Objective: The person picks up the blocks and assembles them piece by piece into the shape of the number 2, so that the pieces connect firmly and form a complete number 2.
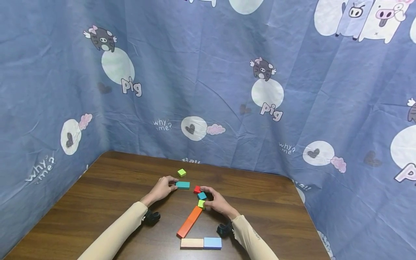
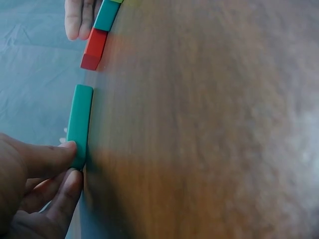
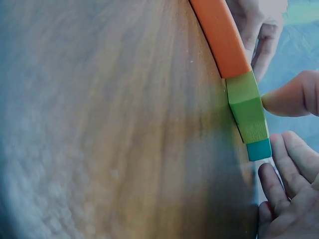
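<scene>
My left hand (image 1: 164,188) pinches the near end of a teal rectangular block (image 2: 79,119) between thumb and fingers, low over the table. To its right, three small cubes run in a slanted line: a red cube (image 1: 197,189), a blue-teal cube (image 1: 202,196) and a green cube (image 1: 201,204). Alongside them lies my right hand (image 1: 218,203), its thumb touching the green cube in the right wrist view and its other fingers loosely extended by the blue-teal and red cubes. An orange bar (image 1: 190,221) continues the line from the green cube toward the front.
A peach block (image 1: 192,243) and a light blue block (image 1: 212,243) lie end to end at the front of the wooden table (image 1: 273,209). Behind the teal block sits a yellow-green cube (image 1: 181,172). A blue printed curtain (image 1: 211,90) hangs around the table's back and sides.
</scene>
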`<state>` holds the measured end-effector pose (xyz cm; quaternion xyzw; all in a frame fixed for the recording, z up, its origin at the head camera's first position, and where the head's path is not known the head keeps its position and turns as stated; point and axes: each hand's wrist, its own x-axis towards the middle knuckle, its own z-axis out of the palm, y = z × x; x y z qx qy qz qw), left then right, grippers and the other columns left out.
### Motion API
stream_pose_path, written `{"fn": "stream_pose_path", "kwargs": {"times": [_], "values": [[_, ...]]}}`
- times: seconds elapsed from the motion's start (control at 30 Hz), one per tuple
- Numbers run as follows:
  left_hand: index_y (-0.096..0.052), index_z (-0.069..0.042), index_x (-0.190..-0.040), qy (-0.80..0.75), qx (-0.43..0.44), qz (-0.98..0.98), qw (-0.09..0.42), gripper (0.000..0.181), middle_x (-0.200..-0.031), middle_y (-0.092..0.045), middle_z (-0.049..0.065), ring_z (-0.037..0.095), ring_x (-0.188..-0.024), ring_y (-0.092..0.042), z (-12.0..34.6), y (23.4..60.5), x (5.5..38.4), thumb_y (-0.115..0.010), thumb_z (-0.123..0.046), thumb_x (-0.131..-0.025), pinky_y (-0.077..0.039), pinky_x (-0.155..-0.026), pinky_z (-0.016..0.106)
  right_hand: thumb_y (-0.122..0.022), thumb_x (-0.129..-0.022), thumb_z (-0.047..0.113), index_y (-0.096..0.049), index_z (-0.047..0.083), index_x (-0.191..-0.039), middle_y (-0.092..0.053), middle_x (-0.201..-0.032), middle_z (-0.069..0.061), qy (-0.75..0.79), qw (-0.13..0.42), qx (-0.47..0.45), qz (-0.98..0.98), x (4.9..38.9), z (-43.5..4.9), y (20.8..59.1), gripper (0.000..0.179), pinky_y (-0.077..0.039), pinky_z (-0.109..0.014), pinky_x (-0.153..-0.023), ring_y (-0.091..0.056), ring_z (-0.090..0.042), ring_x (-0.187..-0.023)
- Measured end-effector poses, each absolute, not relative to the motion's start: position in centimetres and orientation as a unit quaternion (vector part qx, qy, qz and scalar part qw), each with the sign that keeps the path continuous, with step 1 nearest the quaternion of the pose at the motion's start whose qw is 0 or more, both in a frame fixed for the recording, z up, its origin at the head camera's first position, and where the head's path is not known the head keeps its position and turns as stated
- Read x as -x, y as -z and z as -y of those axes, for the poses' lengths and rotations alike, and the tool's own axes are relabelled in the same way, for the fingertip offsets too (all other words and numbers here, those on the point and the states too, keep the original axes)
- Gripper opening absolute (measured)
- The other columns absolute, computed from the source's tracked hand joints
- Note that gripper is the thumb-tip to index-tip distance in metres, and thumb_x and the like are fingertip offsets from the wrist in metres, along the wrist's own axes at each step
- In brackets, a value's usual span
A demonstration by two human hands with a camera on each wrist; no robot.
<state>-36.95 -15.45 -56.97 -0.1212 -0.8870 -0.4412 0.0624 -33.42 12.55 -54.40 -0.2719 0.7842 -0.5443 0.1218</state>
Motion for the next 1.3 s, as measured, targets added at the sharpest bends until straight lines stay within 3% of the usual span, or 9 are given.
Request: {"fn": "stream_pose_path", "kwargs": {"times": [0.23,0.43,0.63,0.9,1.3], "values": [[-0.067,0.004,-0.110,0.441,0.128,0.885,0.072,0.028,-0.108,-0.067,0.019,0.028,-0.093,-0.069,15.8,57.0,36.5,-0.072,-0.002,-0.082,-0.055,-0.079,0.035,-0.065,-0.075,-0.005,-0.047,0.003,-0.138,-0.052,-0.138,-0.016,0.529,0.111,0.271,-0.796,35.5,-12.8,57.3,0.066,-0.034,-0.035,-0.099,-0.046,-0.031,-0.119],[-0.067,0.004,-0.110,0.438,0.130,0.887,0.065,0.028,-0.106,-0.068,0.017,0.026,-0.092,-0.068,15.8,57.0,36.2,-0.072,-0.003,-0.082,-0.055,-0.077,0.034,-0.067,-0.076,0.000,-0.047,0.006,-0.139,-0.052,-0.138,-0.015,0.530,0.117,0.277,-0.793,35.3,-13.0,57.3,0.066,-0.034,-0.032,-0.099,-0.047,-0.027,-0.120],[-0.068,0.003,-0.107,0.433,0.133,0.888,0.074,0.026,-0.103,-0.069,0.016,0.024,-0.088,-0.068,15.6,57.0,36.2,-0.073,-0.002,-0.081,-0.055,-0.076,0.034,-0.064,-0.077,0.003,-0.048,0.004,-0.137,-0.055,-0.135,-0.012,0.520,0.083,0.322,-0.787,35.5,-13.2,57.6,0.062,-0.035,-0.024,-0.096,-0.049,-0.016,-0.116],[-0.068,0.002,-0.107,0.435,0.136,0.888,0.065,0.026,-0.103,-0.069,0.015,0.022,-0.088,-0.068,15.5,56.9,36.3,-0.073,-0.002,-0.082,-0.054,-0.076,0.033,-0.066,-0.077,-0.002,-0.047,0.006,-0.138,-0.053,-0.139,-0.013,0.515,0.113,0.276,-0.804,35.6,-12.9,57.2,0.065,-0.033,-0.031,-0.102,-0.047,-0.027,-0.122],[-0.069,-0.001,-0.109,0.426,0.185,0.883,0.060,0.027,-0.103,-0.070,0.011,0.021,-0.089,-0.068,15.8,57.1,36.0,-0.073,-0.005,-0.083,-0.054,-0.076,0.031,-0.062,-0.077,-0.009,-0.043,-0.007,-0.137,-0.048,-0.138,-0.026,0.528,0.127,0.282,-0.791,33.5,-12.6,54.0,0.063,-0.032,-0.048,-0.103,-0.044,-0.043,-0.122]]}}
